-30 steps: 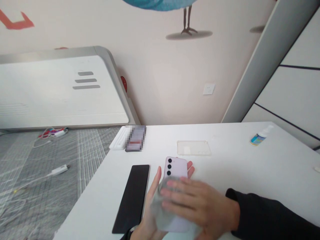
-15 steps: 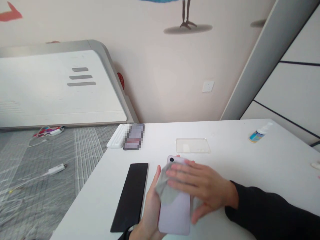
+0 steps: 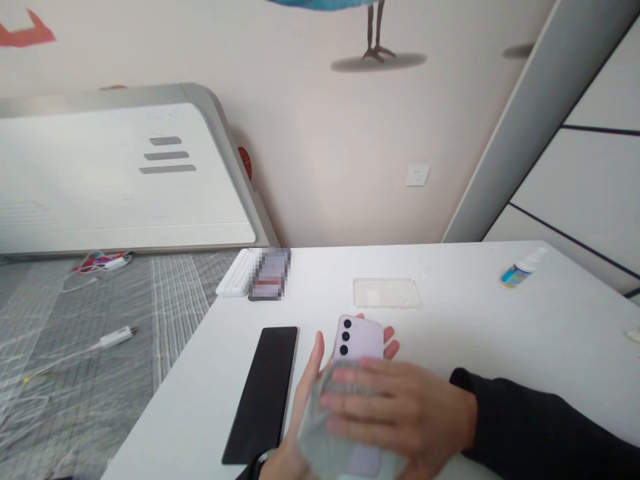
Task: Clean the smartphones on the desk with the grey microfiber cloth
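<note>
My left hand (image 3: 306, 393) cradles a pale lilac phone (image 3: 361, 340) from below, back side up, with its three camera lenses showing at the top. My right hand (image 3: 400, 413) lies over the lower part of the phone, fingers pressed flat on a grey cloth (image 3: 320, 440) that covers the phone's back. Both hands hover just above the white table (image 3: 475, 333) near its front edge. A black sleeve covers my right forearm.
A black phone (image 3: 265, 393) lies face up left of my hands. Behind are a clear phone case (image 3: 387, 293), a blurred dark item beside a white case (image 3: 236, 280), and a small spray bottle (image 3: 520, 270) at right. Cables lie on the grey floor at left.
My right hand slid the cloth up over the phone's camera end, then back down toward me, uncovering the lenses again. The left hand kept holding the phone.
</note>
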Demonstrator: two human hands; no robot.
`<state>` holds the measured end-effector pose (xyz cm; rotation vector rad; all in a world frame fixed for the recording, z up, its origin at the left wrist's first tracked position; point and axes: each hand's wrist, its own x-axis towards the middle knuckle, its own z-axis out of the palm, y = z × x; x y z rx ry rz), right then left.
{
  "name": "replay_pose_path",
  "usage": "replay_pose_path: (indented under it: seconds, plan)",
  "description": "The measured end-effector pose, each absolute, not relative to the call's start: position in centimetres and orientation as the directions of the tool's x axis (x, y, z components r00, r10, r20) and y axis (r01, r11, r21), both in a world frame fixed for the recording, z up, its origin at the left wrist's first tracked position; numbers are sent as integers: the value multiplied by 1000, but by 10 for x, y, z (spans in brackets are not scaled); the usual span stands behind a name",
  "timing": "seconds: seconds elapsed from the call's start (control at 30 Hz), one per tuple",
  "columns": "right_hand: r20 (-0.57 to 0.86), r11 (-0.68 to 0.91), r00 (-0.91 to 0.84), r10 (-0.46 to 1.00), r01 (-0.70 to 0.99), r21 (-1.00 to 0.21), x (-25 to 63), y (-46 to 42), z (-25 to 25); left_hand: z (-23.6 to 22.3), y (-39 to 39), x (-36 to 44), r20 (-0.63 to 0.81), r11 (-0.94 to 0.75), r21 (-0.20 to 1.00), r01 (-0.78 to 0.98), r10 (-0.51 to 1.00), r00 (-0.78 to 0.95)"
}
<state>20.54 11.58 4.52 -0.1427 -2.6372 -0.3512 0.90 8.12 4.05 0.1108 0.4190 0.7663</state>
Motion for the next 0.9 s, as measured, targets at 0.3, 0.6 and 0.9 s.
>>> replay_pose_path:
  seconds: [0.3,0.6,0.9]
  plan:
    - [479,951,-868,133,248,186,207,119,45,41,83,10,-326,687,313,-656,726,605]
    - [478,943,-845,241,320,90,213,127,44,41,83,9,-360,690,292,-663,721,592]
    - [431,934,-849,307,356,35,213,124,48,36,77,14,-384,632,323,-705,768,512]
